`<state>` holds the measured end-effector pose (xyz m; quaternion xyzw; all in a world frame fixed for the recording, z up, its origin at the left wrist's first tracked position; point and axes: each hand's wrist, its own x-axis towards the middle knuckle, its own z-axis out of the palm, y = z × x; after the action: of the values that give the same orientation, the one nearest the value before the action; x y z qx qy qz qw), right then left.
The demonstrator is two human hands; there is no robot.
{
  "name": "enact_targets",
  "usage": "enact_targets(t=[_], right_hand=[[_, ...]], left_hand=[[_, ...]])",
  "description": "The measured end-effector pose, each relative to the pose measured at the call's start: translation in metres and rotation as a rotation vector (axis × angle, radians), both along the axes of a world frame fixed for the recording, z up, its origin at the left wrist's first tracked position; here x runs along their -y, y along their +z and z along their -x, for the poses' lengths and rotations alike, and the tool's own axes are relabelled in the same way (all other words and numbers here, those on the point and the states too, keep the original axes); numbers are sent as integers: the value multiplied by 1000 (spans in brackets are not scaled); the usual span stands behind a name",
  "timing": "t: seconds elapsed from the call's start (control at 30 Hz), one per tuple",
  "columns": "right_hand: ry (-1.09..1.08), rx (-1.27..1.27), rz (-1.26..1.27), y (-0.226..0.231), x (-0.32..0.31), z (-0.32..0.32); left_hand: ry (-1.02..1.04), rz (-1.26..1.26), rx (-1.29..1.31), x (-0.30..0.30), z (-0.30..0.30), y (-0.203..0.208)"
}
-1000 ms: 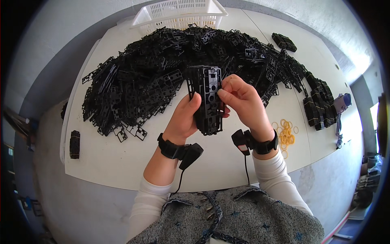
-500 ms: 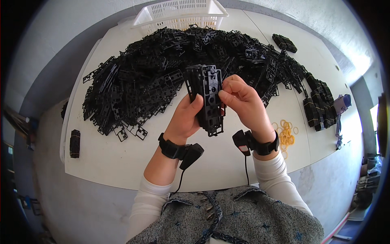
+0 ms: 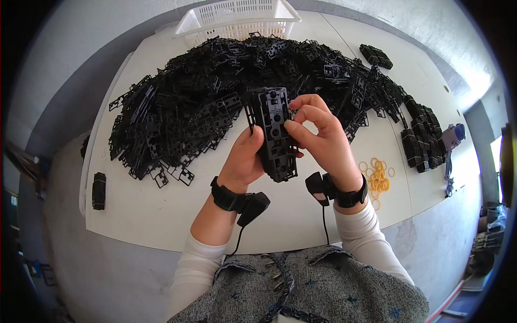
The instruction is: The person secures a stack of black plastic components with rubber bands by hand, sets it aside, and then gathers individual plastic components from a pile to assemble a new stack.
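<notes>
A thick stack of black plastic frames [image 3: 276,134] stands on end, slightly tilted, above the middle of the table. My left hand [image 3: 245,156] grips it from the left, thumb along its near side and the other fingers hidden behind it. At its right edge is my right hand [image 3: 320,129], with the thumb tip against the front piece and bent fingers by the upper edge. Behind the stack spreads a big heap of loose black plastic frames [image 3: 177,118].
Yellow rubber bands [image 3: 380,175] lie right of my right wrist. Banded black bundles [image 3: 423,142] stand at the right, with another bundle [image 3: 376,56] far right and one bundle [image 3: 99,191] at the left edge. A white plastic basket [image 3: 237,24] sits at the back.
The stack has turned a little, so its front piece faces me more and lies slightly further left. My right thumb has shifted left onto that piece, and the right fingers have opened out somewhat.
</notes>
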<state>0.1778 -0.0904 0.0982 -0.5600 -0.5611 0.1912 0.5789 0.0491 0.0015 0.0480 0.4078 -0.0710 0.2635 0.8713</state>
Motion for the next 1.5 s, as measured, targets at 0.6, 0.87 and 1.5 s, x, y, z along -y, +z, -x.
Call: enact_targets(t=[0.6, 0.87, 1.5], right_hand=[[123, -310, -6, 2, 2, 5], [165, -358, 45, 2, 0, 3], [482, -614, 140, -4, -1, -16]], left_hand=[[41, -58, -15, 2, 2, 7], [-17, -156, -24, -2, 4, 3], [-275, -48, -120, 4, 3, 2]])
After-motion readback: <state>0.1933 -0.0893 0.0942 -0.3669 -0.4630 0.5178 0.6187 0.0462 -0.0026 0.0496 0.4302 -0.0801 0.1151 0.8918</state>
